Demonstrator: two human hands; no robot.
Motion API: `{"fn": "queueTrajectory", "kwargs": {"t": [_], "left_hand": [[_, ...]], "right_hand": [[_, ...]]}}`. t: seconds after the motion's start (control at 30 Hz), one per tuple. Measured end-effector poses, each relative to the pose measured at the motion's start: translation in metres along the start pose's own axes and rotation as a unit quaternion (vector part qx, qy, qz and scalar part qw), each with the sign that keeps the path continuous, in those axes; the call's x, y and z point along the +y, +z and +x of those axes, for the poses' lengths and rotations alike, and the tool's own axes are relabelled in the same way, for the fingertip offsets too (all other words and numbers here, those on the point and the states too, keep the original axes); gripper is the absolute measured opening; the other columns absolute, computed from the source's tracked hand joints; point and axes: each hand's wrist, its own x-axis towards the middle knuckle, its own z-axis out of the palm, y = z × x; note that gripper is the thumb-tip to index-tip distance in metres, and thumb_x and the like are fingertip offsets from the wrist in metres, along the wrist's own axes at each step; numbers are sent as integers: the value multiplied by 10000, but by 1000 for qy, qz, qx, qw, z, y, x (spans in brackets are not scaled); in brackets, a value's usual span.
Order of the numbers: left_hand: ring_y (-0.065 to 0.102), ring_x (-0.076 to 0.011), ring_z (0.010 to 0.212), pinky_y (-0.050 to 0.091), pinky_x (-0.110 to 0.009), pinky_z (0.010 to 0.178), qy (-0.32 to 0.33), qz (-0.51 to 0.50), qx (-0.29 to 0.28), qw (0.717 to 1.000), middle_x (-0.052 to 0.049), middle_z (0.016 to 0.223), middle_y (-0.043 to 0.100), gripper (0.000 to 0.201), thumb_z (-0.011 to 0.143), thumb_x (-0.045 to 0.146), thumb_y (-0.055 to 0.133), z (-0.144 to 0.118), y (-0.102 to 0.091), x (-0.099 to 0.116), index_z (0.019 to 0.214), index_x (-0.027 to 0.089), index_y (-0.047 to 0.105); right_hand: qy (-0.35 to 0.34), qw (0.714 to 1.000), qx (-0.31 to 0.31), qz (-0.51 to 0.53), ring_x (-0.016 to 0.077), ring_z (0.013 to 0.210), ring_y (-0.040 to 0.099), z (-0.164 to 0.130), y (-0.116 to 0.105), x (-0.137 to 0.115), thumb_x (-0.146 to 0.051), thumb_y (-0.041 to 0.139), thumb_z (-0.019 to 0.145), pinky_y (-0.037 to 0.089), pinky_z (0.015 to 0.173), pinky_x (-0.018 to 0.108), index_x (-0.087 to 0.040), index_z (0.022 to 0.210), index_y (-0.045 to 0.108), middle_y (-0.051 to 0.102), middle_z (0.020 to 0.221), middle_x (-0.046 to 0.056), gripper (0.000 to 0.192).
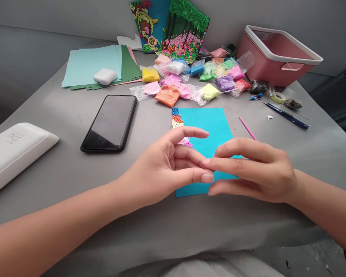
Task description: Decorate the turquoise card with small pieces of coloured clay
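Hands [158, 173] [259, 169] touching, grip unclear, partly block the blue sheet [209, 122] before colourful packets [167, 95].

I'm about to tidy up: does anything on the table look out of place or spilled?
Mildly: a white scrap lies loose beside the blue tool, and blue bits sit outside the bags, perhaps leftovers. Nothing looks spilled.

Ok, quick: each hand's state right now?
Bare left hand: partly open, nothing visibly held.
Bare right hand: partly open, meeting the left; anything tiny held can't be told.
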Motion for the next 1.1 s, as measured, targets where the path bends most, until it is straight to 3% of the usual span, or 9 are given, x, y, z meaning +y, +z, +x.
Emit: {"fn": "queueTrajectory", "kwargs": {"t": [0.13,0.4,0.6,0.73,0.83,0.97,1.03,1.1], "left_hand": [[804,-182,879,628,-268,786,-7,8,4,1000,43,831,812,652,754,127,890,0,0,-1,1283,257,531],[809,-222,862,622,-298,743,3,59,34,998,20,809,810,592,763,224,906,-1,2,1,1244,247,561],[778,-151,842,596,-213,707,14,32,14,999,35,810,786,545,776,163,893,-1,0,0,1213,240,578],[748,-141,805,585,-217,685,19,32,7,999,36,800,763,512,788,164,885,-2,-1,-1,1208,242,602],[715,-127,756,567,-215,650,25,25,20,999,27,802,750,386,794,194,885,-1,-1,0,1116,221,673],[730,-112,761,578,-184,658,14,-8,51,999,28,812,775,305,759,197,922,2,-2,2,1009,216,747],[738,-95,769,596,-171,715,12,-29,58,998,40,820,789,286,750,180,930,3,-3,1,985,233,776],[737,-86,779,600,-159,733,15,-33,63,997,50,826,794,272,739,176,937,3,-4,1,962,253,802]], "right_hand": [[11,1000,19,-4,141,744,709,-2,4,-5,-127,714,936,613,667,242,-213,1051,751,722,922,68,149],[50,998,28,2,131,712,686,0,7,-9,-122,683,946,596,623,234,-248,1000,715,700,859,35,141],[59,998,25,12,127,735,677,1,6,-8,-108,649,961,592,635,230,-244,995,690,675,846,32,146],[59,998,27,20,135,751,687,1,3,-7,-88,644,958,599,657,246,-238,999,700,692,852,39,165],[130,987,73,60,162,780,700,0,2,-7,-105,637,955,603,673,295,-280,986,695,704,869,28,187],[255,942,158,153,161,777,706,-6,2,-3,-194,569,1032,595,667,328,-312,1112,709,701,931,25,200],[263,940,141,167,157,730,703,-7,2,-1,-234,543,1056,587,650,322,-300,1098,733,718,854,14,206],[234,956,110,138,143,665,688,-5,2,1,-256,624,1022,568,613,294,-267,1009,757,734,780,2,134]]}}
